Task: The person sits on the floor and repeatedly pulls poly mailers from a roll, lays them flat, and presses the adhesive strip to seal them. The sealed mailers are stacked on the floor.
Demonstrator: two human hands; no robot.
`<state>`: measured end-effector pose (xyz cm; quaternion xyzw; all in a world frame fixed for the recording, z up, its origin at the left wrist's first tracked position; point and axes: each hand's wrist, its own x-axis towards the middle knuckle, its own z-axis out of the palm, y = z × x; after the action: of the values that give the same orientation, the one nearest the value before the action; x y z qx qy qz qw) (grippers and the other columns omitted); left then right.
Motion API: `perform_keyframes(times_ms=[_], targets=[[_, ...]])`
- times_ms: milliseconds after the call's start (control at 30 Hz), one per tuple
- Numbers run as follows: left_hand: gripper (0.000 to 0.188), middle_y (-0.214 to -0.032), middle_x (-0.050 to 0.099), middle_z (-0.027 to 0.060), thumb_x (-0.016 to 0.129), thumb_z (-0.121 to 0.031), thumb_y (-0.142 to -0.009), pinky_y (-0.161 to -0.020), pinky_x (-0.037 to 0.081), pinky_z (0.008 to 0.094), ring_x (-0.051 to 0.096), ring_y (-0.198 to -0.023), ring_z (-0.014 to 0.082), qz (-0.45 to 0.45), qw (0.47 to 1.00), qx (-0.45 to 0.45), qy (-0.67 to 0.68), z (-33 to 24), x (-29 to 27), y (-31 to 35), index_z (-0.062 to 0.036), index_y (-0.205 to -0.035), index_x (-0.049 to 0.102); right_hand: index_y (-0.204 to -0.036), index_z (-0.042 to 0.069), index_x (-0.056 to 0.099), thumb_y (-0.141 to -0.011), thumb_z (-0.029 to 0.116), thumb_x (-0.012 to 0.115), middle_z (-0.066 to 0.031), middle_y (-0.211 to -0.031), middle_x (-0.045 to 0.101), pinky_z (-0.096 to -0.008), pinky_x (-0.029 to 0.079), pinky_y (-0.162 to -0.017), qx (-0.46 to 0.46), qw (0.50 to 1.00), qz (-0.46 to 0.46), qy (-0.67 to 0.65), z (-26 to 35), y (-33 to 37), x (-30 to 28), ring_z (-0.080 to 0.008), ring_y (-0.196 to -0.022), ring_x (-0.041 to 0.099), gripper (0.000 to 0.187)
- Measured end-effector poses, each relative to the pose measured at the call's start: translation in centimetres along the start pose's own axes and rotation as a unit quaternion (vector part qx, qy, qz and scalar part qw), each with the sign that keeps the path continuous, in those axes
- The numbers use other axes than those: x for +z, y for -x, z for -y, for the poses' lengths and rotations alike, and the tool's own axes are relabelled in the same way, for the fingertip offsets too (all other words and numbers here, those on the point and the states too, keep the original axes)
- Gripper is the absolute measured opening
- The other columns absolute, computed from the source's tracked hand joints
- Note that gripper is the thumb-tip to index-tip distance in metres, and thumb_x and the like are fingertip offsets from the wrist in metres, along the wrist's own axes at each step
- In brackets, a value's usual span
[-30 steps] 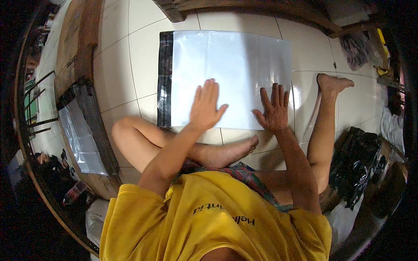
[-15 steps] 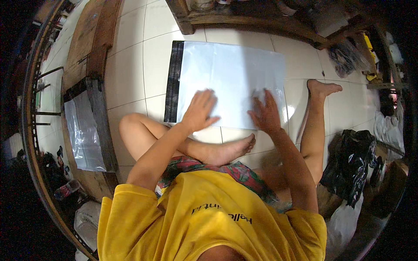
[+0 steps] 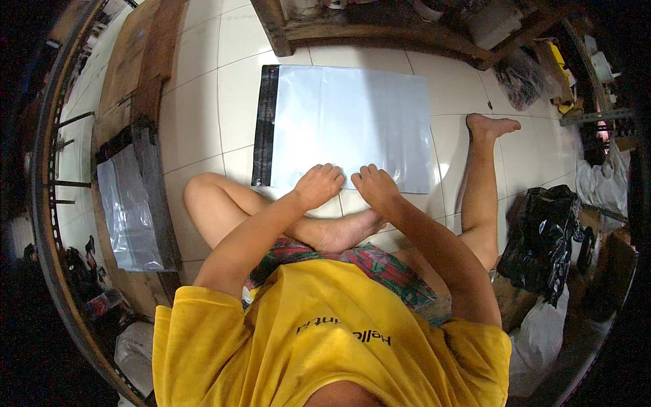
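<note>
A large pale plastic mailing bag lies flat on the tiled floor in front of me, a black band along its left side. At its near edge my left hand is closed, the curled fingers pinching the plastic. Close by on the right, my right hand grips the same edge with bent fingers. A small gap separates the two hands. The fingertips are partly hidden behind the knuckles.
On a wooden board at the left rests a pile of similar black-topped bags. A wooden table frame stands beyond the bag. Black plastic bags lie at the right, near my outstretched leg.
Both hands have drawn back toward me and closer together, from lying spread on the bag to closed at its near edge. The whole view has shifted slightly.
</note>
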<state>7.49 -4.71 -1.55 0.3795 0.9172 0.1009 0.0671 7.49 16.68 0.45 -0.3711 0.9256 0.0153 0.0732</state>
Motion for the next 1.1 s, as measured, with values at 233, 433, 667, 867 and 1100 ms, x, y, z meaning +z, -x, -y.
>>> perform_keyframes(times_ms=[233, 433, 667, 867, 1100], targets=[[0.029, -0.104, 0.058, 0.0059, 0.072, -0.030, -0.081, -0.089, 0.044, 0.0381, 0.055, -0.104, 0.0233, -0.076, 0.997, 0.024, -0.023, 0.6, -1.2, 0.0, -0.0086, -0.097, 0.062, -0.093, 0.007, 0.061, -0.083, 0.016, 0.062, -0.0097, -0.095, 0.059, -0.0369, 0.055, -0.072, 0.016, 0.999, -0.031, 0.028, -0.7, -0.3, 0.2, -0.0238, -0.092, 0.060, 0.013], [0.031, -0.102, 0.056, 0.0032, 0.072, -0.036, -0.082, -0.089, 0.041, 0.0358, 0.052, -0.102, 0.0200, -0.059, 0.989, 0.098, -0.090, 0.9, -1.6, -0.5, -0.0115, -0.098, 0.061, -0.092, 0.006, 0.061, -0.083, 0.016, 0.062, -0.0105, -0.096, 0.058, -0.0383, 0.057, -0.071, -0.002, 1.000, 0.014, -0.006, -0.6, -0.2, -0.7, -0.0255, -0.093, 0.061, 0.013], [0.033, -0.108, 0.060, 0.0014, 0.068, -0.041, -0.083, -0.090, 0.042, 0.0376, 0.054, -0.105, 0.0193, -0.042, 0.991, 0.119, -0.051, 2.8, -0.1, -0.1, -0.0133, -0.100, 0.062, -0.091, 0.006, 0.063, -0.083, 0.015, 0.062, -0.0106, -0.095, 0.058, -0.0379, 0.057, -0.070, 0.012, 1.000, -0.009, -0.025, -0.6, -0.2, 0.5, -0.0261, -0.092, 0.061, 0.012], [0.035, -0.106, 0.059, 0.0010, 0.068, -0.043, -0.082, -0.088, 0.043, 0.0363, 0.054, -0.105, 0.0187, -0.030, 0.988, 0.143, -0.038, 3.7, -0.8, -0.9, -0.0119, -0.099, 0.065, -0.086, 0.006, 0.067, -0.083, 0.013, 0.061, -0.0109, -0.095, 0.062, -0.0369, 0.058, -0.072, 0.045, 0.999, 0.014, -0.008, 0.4, -1.2, 0.7, -0.0258, -0.095, 0.063, 0.009], [0.053, -0.126, 0.054, 0.0090, 0.074, -0.044, -0.078, -0.105, 0.037, 0.0442, 0.047, -0.123, 0.0262, -0.005, 0.995, 0.095, -0.026, 3.3, -2.5, -0.3, -0.0089, -0.115, 0.059, -0.098, 0.005, 0.066, -0.085, 0.032, 0.071, -0.0165, -0.099, 0.065, -0.0456, 0.055, -0.081, 0.027, 0.991, 0.104, -0.082, -2.6, -3.1, -3.0, -0.0337, -0.094, 0.065, 0.031]])
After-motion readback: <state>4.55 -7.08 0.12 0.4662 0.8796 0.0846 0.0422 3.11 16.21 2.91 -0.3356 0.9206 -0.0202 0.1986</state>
